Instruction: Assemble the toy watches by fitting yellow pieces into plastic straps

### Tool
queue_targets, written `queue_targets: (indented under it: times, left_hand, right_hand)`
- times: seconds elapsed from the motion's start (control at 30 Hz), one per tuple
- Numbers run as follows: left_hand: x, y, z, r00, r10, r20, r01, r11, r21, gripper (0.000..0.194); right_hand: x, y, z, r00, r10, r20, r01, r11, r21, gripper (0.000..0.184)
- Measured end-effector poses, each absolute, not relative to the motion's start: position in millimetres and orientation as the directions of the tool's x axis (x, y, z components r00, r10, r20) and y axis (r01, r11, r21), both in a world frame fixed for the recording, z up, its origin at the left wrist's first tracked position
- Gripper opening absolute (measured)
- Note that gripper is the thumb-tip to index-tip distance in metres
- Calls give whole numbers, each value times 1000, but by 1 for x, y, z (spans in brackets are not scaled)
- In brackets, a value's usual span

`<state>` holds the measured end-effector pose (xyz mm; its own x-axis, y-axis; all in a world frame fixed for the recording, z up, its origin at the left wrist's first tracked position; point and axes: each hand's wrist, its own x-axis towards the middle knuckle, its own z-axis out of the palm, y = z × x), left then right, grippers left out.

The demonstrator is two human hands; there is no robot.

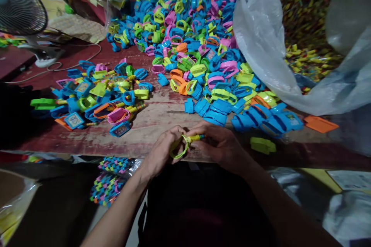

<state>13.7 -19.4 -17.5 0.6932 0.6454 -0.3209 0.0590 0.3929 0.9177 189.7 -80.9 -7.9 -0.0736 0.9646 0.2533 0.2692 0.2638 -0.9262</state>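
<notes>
Close to the table's front edge, my left hand (169, 142) is closed around a yellow-green plastic toy watch (180, 155), whose ring-shaped band faces me. My right hand (217, 141) pinches a small yellow tube with a blue-green end (196, 137). The tube's inner end meets the watch; whether it sits inside cannot be made out. To the left lies a pile of toy watches (100, 88), several with similar yellow tubes in or beside them. Beyond my hands spreads a large heap of blue, pink, green and orange toy watches (185, 42).
A white plastic bag (257, 46) at the right holds many small yellow pieces (310, 58). An orange flat piece (321, 123) and a yellow-green one (262, 145) lie near the right front edge. A fan (21, 4) stands at the far left, its cord (58, 68) crossing the table.
</notes>
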Motion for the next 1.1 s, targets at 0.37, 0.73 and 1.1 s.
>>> queue_targets:
  times: [0.37, 0.73, 1.1]
  left_hand:
    - [24, -22, -27, 739, 577, -348, 36, 482, 876, 17]
    - [26, -35, -23, 810, 459, -366, 224, 335, 915, 34]
    - [-53, 81, 46, 195, 832, 519, 920, -339, 197, 50]
  right_hand:
    - [208, -82, -9, -203, 922, 328, 413, 385, -826, 21]
    - [202, -106, 14, -374, 906, 198, 646, 408, -645, 23]
    - [222, -110, -30, 222, 827, 517, 838, 110, -535, 17]
